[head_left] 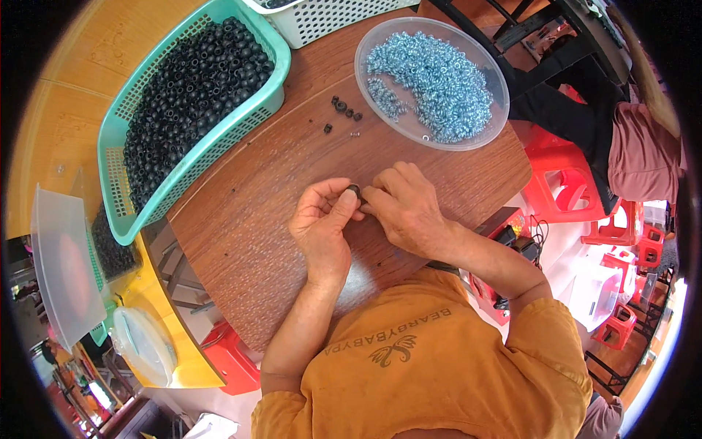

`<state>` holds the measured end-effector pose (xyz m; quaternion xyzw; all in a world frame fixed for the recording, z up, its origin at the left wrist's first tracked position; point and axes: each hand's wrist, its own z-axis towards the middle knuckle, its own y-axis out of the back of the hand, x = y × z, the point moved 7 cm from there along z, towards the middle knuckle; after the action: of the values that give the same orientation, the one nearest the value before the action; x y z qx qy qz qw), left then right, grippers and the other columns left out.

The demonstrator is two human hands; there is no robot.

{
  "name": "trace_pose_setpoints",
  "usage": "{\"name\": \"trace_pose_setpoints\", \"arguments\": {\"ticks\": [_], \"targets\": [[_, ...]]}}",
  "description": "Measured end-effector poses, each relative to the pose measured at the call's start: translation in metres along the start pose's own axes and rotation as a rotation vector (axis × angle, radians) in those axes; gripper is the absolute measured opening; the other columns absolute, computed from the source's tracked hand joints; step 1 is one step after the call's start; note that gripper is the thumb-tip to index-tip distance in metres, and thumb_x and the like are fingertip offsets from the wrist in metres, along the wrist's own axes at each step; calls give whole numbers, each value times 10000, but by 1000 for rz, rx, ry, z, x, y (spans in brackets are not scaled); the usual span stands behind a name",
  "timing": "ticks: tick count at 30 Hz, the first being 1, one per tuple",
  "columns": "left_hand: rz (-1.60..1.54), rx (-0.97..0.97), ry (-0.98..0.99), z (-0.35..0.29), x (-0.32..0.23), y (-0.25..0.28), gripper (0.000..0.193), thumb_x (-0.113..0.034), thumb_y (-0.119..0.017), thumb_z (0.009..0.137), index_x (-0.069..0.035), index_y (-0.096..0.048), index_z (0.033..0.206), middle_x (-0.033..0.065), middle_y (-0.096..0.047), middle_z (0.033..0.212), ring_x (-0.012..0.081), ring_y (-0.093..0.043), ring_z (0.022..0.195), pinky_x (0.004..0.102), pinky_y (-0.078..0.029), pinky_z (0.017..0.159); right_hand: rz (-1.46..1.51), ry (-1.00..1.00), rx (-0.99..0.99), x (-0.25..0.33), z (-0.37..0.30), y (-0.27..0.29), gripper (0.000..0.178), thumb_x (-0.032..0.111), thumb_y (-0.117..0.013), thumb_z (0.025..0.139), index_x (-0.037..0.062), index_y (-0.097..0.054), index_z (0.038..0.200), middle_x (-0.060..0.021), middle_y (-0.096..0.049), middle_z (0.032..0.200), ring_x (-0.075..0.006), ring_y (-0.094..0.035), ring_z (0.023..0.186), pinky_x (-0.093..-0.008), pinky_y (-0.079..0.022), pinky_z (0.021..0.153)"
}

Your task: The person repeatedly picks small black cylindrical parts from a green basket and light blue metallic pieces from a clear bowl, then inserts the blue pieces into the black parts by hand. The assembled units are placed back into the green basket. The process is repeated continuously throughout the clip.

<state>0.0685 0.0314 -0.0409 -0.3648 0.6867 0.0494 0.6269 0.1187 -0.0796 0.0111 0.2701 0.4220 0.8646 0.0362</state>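
Over the wooden tabletop (241, 219), my two hands meet close together. Between the thumb and fingers of my left hand (324, 219) is a small black round part (354, 189). The fingers of my right hand (406, 207) are pinched together right beside that part; whatever they hold is hidden. Several loose black parts (341, 107) lie on the table beyond my hands, with a tiny clear ring-like piece (355, 134) near them. A round clear tub (494, 130) at the far right holds many small shiny blue-silver rings (446, 80).
A green perforated basket (274, 102) full of black round parts (197, 95) stands at the far left. Behind it is a white perforated basket (314, 25). Red plastic stools (552, 175) are at the right, near another person's pinkish clothing (642, 150). A translucent lid (66, 256) stands at the left.
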Motion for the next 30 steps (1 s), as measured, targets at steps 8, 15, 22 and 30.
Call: {"name": "trace_pose_setpoints", "arguments": {"ticks": [8, 15, 22, 30], "targets": [[-14, 8, -12, -2, 0, -1, 130, 8, -604, 823, 27, -581, 950, 88, -603, 862, 140, -580, 725, 262, -499, 594, -78, 49, -53, 10, -9, 0, 115, 45, -563, 627, 25, -536, 737, -98, -434, 741, -249, -427, 702, -359, -343, 609], [-51, 2, -12, 0, -3, 1, 124, 3, -601, 827, 29, -575, 945, 96, -614, 834, 147, -590, 698, 265, -495, 587, -204, 146, -56, 23, -15, -1, 100, 75, -535, 630, 16, -511, 707, -98, -397, 709, -232, -403, 670, -347, -333, 593], [-116, -23, 54, -5, -13, 5, 123, 8, -596, 827, 25, -574, 946, 126, -634, 846, 168, -601, 688, 274, -495, 592, -171, 157, -42, 30, -17, -5, 99, 67, -546, 644, 12, -511, 718, -102, -405, 687, -243, -414, 653, -352, -342, 579], [-162, 40, 105, -24, -31, 1, 125, 19, -598, 820, 22, -580, 943, 130, -634, 869, 169, -594, 713, 285, -485, 611, 407, -336, -72, -2, -1, 22, 113, 41, -643, 742, 25, -552, 806, -97, -554, 746, -270, -541, 703, -367, -421, 615]]}}
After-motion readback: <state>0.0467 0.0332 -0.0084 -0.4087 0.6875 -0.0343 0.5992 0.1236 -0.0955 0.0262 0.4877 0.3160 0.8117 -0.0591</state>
